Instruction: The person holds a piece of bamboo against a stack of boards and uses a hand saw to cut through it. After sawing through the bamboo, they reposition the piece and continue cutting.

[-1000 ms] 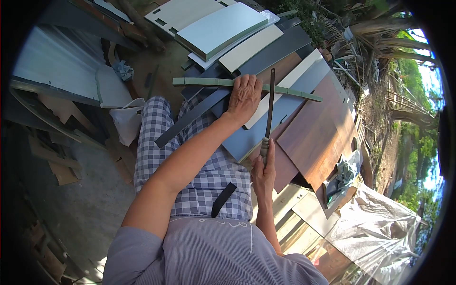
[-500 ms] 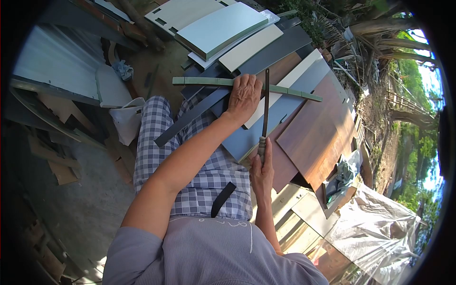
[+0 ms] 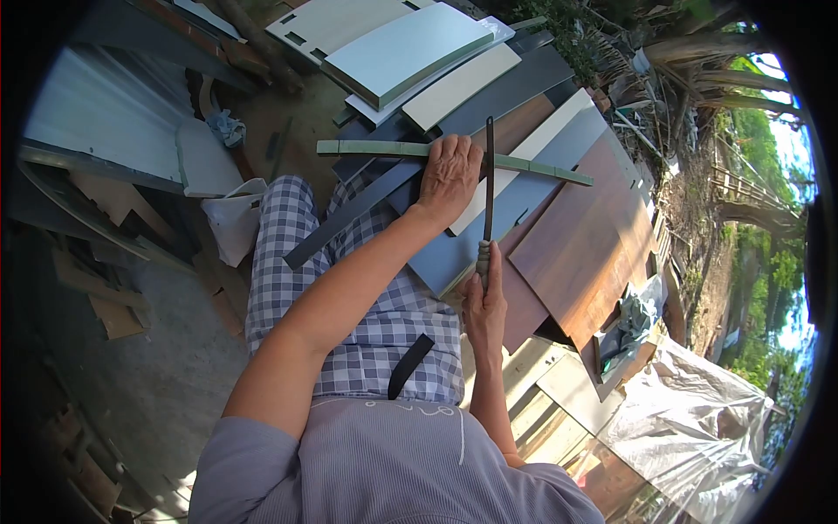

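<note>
My left hand (image 3: pixel 449 175) presses flat on a long green strip (image 3: pixel 375 149) that lies across a pile of boards. My right hand (image 3: pixel 485 306) is closed on the wrapped handle of a long, thin dark blade (image 3: pixel 488 192). The blade points away from me and crosses the green strip just right of my left hand. Under the strip lie a grey board (image 3: pixel 454 253), a dark slat (image 3: pixel 349 218) and a pale slat (image 3: pixel 524 157). My knee in checked trousers (image 3: pixel 288 236) rests beside the pile.
Brown wood-grain panels (image 3: pixel 594 236) lie to the right. Pale panels (image 3: pixel 401 48) are stacked at the far end. A white bag (image 3: pixel 236 223) and scrap pieces (image 3: pixel 113 306) sit on the concrete floor at left. Clear plastic sheeting (image 3: pixel 698 419) covers things at lower right.
My right hand has pushed the blade forward across the green strip and shifted it slightly left. My left hand has stayed on the strip.
</note>
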Motion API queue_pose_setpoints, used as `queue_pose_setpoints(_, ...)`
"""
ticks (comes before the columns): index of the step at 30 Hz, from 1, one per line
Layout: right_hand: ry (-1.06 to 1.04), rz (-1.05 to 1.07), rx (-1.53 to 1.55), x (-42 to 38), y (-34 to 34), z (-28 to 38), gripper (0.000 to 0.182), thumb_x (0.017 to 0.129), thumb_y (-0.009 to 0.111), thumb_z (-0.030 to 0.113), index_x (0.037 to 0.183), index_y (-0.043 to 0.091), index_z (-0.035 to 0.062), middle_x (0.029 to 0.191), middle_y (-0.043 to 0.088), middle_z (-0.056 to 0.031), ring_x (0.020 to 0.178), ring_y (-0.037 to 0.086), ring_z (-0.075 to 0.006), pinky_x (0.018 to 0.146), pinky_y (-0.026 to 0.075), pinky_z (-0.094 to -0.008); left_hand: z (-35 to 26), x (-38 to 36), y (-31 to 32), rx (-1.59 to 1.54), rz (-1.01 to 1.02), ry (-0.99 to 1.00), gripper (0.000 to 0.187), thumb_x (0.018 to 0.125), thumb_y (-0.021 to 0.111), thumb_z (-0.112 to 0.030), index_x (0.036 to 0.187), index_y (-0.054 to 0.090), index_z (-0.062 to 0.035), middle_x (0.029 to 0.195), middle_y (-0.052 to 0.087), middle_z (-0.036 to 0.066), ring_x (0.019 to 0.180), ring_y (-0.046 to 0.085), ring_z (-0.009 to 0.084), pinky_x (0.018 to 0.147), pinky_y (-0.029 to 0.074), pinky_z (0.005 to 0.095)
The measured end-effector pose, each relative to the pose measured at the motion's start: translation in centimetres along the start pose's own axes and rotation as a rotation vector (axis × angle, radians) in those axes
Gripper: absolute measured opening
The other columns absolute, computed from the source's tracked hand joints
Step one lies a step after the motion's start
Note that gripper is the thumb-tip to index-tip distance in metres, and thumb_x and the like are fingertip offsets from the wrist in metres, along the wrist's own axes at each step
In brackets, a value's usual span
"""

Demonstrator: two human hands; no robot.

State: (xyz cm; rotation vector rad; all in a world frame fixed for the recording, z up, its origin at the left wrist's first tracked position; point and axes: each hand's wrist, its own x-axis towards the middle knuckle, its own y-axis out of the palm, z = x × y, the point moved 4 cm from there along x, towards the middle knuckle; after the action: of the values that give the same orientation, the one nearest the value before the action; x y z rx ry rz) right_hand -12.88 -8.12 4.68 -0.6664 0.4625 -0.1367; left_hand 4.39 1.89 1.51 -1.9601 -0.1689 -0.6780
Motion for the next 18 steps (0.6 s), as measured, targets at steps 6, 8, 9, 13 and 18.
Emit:
queue_pose_setpoints(6,-0.18,-0.074,-0.029,0.9,-0.1,0.3,0.056,0.099,0.043,0.015,0.151,0.027,0.0246,0.07,0.054,-0.0055,0.058,0.049,-0.0113,0.057,0.045,-0.0297,0.0,0.0,-0.2,-0.027,0.026,-0.008,0.019,0.083,0.05,-0.012,0.101,0.055,-0.0061,0.098,0.051,0.009,0.1,0.047,0.0231,0.091,0.035,0.037)
queue_pose_setpoints(8,-0.168,-0.07,-0.045,0.3,-0.4,0.1,0.056,0.098,0.043,0.014,0.151,0.027,0.0247,0.069,0.054,-0.0056,0.058,0.05,-0.0118,0.057,0.045,-0.0301,0.0,0.0,-0.2,-0.02,0.017,-0.008,0.019,0.083,0.05,-0.012,0.101,0.055,-0.0061,0.097,0.051,0.009,0.099,0.047,0.0232,0.091,0.035,0.0369)
queue_pose_setpoints(9,-0.158,-0.067,-0.062,-0.1,-0.5,-0.1,0.056,0.098,0.043,0.014,0.151,0.027,0.0248,0.068,0.053,-0.0058,0.058,0.05,-0.0123,0.057,0.045,-0.0305,0.0,0.1,-0.2,-0.012,0.006,-0.009,0.019,0.083,0.05,-0.012,0.1,0.056,-0.0061,0.097,0.052,0.009,0.099,0.048,0.0232,0.091,0.036,0.0369)
queue_pose_setpoints(13,-0.162,-0.071,-0.087,-1.2,-0.8,-1.1,0.057,0.098,0.043,0.013,0.151,0.027,0.0249,0.067,0.053,-0.0063,0.058,0.05,-0.0125,0.057,0.045,-0.0308,0.0,0.2,-0.3,-0.055,-0.052,-0.021,0.013,0.08,0.057,-0.008,0.093,0.056,-0.0059,0.094,0.053,0.009,0.099,0.051,0.0257,0.087,0.039,0.0384)
queue_pose_setpoints(18,-0.209,-0.081,-0.117,0.5,-0.8,-0.6,0.057,0.097,0.043,0.012,0.151,0.028,0.0254,0.07,0.054,-0.0074,0.057,0.049,-0.0127,0.057,0.045,-0.031,0.1,0.2,-0.5,-0.075,-0.044,-0.035,0.012,0.082,0.056,-0.008,0.094,0.057,-0.0059,0.094,0.053,0.009,0.099,0.051,0.0258,0.087,0.039,0.0386)
